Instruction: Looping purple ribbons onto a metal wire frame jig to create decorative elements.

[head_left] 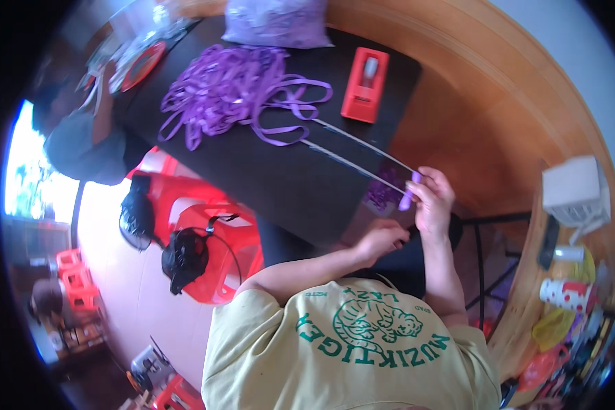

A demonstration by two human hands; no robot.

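My right hand [433,199] pinches a short length of purple ribbon [407,194] beyond the table's near right edge. Two thin pale cords [355,164] stretch from it over the dark table to loops beside a heaped tangle of purple ribbon [229,89]. Lower and to the left, my left hand [384,242] is closed, its fingers curled. A small dark bit shows at its fingertips, too unclear to name. Beneath the cords, some dark purple material [384,191] lies past the table edge, partly hidden.
On the dark table [266,178] lie a red holder [365,85] with a pale piece in its slot and a bulging purple bag [277,24]. Red plastic stools [232,239] bearing black items stand left. Another person's arm [102,102] is at the far left. Goods crowd the right-hand ledge.
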